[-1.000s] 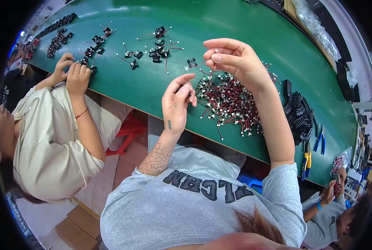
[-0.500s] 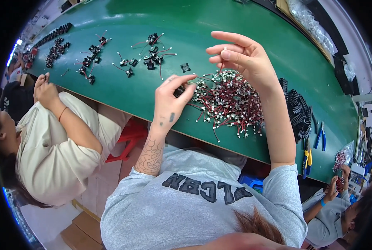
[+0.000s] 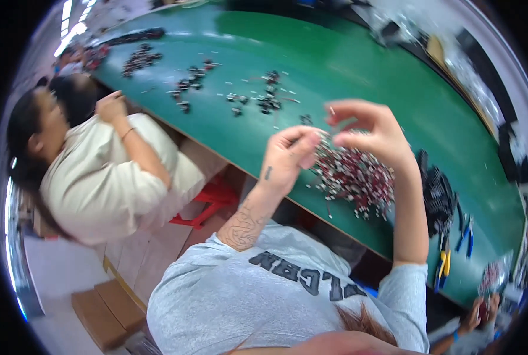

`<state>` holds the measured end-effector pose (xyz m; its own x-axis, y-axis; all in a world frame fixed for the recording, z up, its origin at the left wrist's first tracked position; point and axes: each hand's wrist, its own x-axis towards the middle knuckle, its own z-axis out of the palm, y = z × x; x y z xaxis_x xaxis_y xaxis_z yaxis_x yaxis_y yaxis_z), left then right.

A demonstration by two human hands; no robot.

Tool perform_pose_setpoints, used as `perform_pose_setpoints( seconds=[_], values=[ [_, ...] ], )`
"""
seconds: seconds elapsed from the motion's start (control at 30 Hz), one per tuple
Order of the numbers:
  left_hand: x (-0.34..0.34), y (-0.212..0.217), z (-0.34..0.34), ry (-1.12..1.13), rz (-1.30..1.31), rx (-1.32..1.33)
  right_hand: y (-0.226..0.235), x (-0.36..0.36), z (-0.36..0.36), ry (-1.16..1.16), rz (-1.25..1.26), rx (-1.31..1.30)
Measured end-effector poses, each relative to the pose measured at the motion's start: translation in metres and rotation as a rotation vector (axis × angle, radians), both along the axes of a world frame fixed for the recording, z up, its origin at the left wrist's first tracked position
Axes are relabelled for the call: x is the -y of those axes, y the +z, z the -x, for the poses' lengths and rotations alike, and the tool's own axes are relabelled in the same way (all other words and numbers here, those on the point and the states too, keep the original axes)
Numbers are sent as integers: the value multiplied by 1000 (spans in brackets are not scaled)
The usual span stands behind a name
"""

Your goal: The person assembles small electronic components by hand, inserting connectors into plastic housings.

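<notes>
My left hand (image 3: pixel 288 158) is raised at the near-left side of a heap of small white connectors with dark red wires (image 3: pixel 358 180). Its thumb and fingertips are pinched together; what they hold is too small and blurred to name. Above the heap, my right hand (image 3: pixel 377 133) curves toward the left one, thumb and index finger apart with a gap between them. A tiny pale and reddish spot shows by its fingertips, smeared by motion. A small black part (image 3: pixel 306 119) lies on the green table (image 3: pixel 311 53) just beyond my left hand.
Black parts with wires (image 3: pixel 270 102) lie in clusters farther left. To the right are a pile of black parts (image 3: pixel 438 201), yellow-handled pliers (image 3: pixel 443 263) and blue-handled pliers (image 3: pixel 468 236). One person in beige (image 3: pixel 107 171) sits at left; another person's hands (image 3: pixel 480 313) show at lower right.
The view has shifted and blurred. My hands have come closer together; the right one has lowered, and its thumb and index finger have parted from their pinch on a wired connector. My left fingers have closed.
</notes>
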<state>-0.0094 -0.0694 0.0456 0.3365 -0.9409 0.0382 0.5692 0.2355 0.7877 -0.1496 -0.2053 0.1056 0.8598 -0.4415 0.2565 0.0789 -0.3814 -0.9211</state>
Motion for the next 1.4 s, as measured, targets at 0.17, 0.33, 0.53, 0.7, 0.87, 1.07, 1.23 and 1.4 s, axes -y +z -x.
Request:
perform_pose_setpoints(
  seconds=[0.17,0.33,0.53,0.7,0.87,1.07,1.23,1.4],
  values=[
    [-10,3,3,-75,145,-30,3,-15,-3,69,-115,-10],
    [-6,19,17,-23,153,-58,17,-18,4,-95,-176,92],
    [6,30,36,-41,129,-20,46,-10,29,1,-34,-70],
    [10,42,49,-43,166,-77,53,-13,35,-32,202,131],
    [8,51,55,-19,152,-117,57,-20,39,-66,402,236],
    [11,58,52,-65,144,-36,63,-19,45,-104,543,279],
    [16,57,42,-140,103,-32,57,-14,36,-199,549,236],
    [15,56,35,-120,102,-52,45,-4,23,-247,189,248]
  ],
)
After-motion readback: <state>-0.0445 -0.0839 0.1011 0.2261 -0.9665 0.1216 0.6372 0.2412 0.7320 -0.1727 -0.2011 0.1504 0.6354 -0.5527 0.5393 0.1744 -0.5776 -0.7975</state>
